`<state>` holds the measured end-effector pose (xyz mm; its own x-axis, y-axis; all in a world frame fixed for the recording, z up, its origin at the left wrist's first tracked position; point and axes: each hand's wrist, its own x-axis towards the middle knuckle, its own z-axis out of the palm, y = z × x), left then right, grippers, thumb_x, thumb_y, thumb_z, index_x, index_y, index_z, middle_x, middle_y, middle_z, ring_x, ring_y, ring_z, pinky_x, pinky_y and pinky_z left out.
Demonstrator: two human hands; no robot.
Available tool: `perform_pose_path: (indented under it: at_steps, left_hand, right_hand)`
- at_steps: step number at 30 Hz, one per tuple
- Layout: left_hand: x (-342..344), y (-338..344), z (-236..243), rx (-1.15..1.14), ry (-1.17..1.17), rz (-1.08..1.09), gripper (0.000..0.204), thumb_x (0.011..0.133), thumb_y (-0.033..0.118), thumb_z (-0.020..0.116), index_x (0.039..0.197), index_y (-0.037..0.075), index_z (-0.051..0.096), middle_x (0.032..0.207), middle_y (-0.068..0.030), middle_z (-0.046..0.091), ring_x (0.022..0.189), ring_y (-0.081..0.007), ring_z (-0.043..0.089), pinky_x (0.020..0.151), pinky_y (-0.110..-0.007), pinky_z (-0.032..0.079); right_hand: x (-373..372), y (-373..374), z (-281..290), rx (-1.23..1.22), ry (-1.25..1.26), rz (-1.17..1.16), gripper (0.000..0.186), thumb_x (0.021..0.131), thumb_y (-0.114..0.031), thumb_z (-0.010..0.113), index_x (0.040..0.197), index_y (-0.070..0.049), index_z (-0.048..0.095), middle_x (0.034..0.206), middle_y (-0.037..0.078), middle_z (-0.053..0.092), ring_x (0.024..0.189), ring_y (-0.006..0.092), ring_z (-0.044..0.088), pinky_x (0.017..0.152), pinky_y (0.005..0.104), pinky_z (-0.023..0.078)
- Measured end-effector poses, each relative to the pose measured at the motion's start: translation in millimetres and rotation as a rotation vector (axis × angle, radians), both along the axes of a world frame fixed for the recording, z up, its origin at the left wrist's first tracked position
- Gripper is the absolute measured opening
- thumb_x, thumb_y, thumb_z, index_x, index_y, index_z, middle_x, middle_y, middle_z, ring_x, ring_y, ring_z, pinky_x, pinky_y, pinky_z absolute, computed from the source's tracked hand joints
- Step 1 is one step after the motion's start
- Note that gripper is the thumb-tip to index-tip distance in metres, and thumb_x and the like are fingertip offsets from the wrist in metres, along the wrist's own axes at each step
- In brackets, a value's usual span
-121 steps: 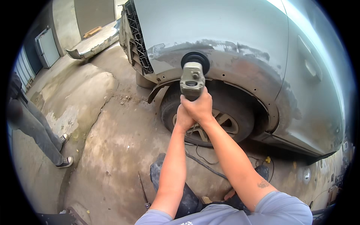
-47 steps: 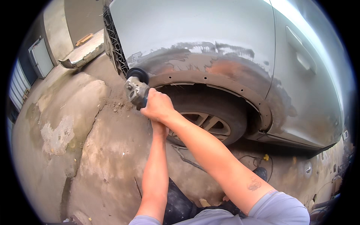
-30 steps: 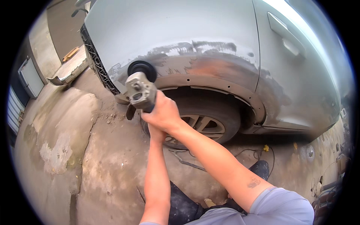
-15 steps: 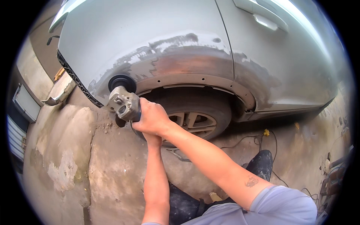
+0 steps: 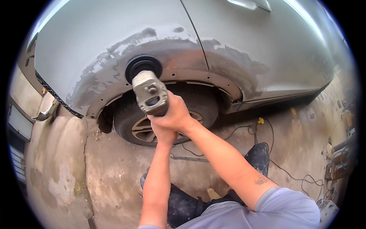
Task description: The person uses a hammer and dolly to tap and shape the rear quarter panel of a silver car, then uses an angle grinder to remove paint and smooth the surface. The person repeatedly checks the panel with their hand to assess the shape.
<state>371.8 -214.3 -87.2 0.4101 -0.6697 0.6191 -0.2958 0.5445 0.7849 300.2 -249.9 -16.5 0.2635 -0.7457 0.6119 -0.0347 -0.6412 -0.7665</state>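
My right hand [image 5: 176, 111] grips the body of a metal-cased power tool [image 5: 150, 91], its fingers wrapped around it. My left hand [image 5: 162, 133] is closed round the handle just underneath, partly hidden by the right. The tool's round black pad [image 5: 142, 61] lies on the grey, patchily sanded band [image 5: 114, 53] of a silver car panel [image 5: 95, 34], above the wheel arch [image 5: 190, 76]. Bare holes run along the arch lip. The tyre [image 5: 124, 126] and spoked rim sit below my hands.
Cables with a yellow connector [image 5: 260, 121] lie on cracked concrete [image 5: 103, 175] by my legs. A detached bumper-like piece [image 5: 46, 110] rests at the left, near a pale door [image 5: 20, 118]. Assorted equipment [image 5: 337, 164] crowds the right edge. The car door [image 5: 274, 45] extends to the right.
The tool and both hands have moved rightward and up along the arch from the panel's left end. The view has swung, so the car sits further left in it.
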Motion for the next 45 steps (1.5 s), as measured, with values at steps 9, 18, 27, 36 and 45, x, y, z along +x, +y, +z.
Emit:
perform_pose_path:
  at_steps: [9, 18, 27, 36, 45]
  left_hand:
    - [-35.0, -0.6, -17.7, 0.068, -0.075, 0.002, 0.048, 0.081, 0.008, 0.081, 0.125, -0.001, 0.063, 0.113, -0.0159, 0.074, 0.103, -0.0281, 0.074, 0.09, -0.039, 0.056]
    - [-42.1, 3.4, -25.4, 0.062, 0.001, 0.019, 0.049, 0.078, 0.013, 0.084, 0.122, 0.001, 0.064, 0.11, -0.0174, 0.075, 0.1, -0.0365, 0.075, 0.085, -0.039, 0.057]
    - [-12.4, -0.1, -24.8, 0.162, -0.172, -0.016, 0.041, 0.085, 0.014, 0.079, 0.12, 0.001, 0.063, 0.106, -0.0187, 0.075, 0.1, -0.0391, 0.075, 0.084, -0.042, 0.057]
    - [24.5, 9.1, -24.5, 0.203, -0.239, 0.028, 0.035, 0.08, 0.012, 0.079, 0.112, 0.001, 0.07, 0.099, -0.0189, 0.073, 0.099, -0.0406, 0.073, 0.082, -0.043, 0.056]
    - [38.3, 17.5, -0.2, 0.088, 0.105, 0.007, 0.041, 0.091, 0.011, 0.078, 0.127, 0.0, 0.063, 0.125, -0.0095, 0.07, 0.113, -0.0217, 0.068, 0.096, -0.039, 0.054]
  right_hand:
    - [-37.3, -4.2, -17.0, 0.023, -0.026, -0.007, 0.045, 0.07, -0.014, 0.086, 0.11, -0.001, 0.07, 0.099, 0.009, 0.077, 0.087, 0.02, 0.073, 0.084, 0.0356, 0.058]
    - [-42.3, 2.6, -34.4, 0.04, -0.071, -0.025, 0.041, 0.074, -0.015, 0.085, 0.111, -0.002, 0.071, 0.1, 0.006, 0.076, 0.087, 0.0133, 0.07, 0.083, 0.0324, 0.057]
    - [-35.3, -1.1, -45.7, 0.189, -0.192, 0.109, 0.043, 0.074, -0.013, 0.086, 0.113, -0.002, 0.07, 0.103, 0.005, 0.076, 0.088, 0.0127, 0.069, 0.084, 0.0327, 0.057]
    - [1.4, 5.3, -38.2, 0.138, -0.136, 0.06, 0.058, 0.071, -0.016, 0.087, 0.122, -0.001, 0.065, 0.103, 0.016, 0.077, 0.092, 0.0269, 0.077, 0.085, 0.0367, 0.059]
    - [44.0, 12.3, 14.7, 0.085, 0.194, 0.05, 0.065, 0.071, -0.026, 0.086, 0.125, 0.0, 0.061, 0.105, 0.025, 0.075, 0.1, 0.0444, 0.072, 0.086, 0.0461, 0.059]
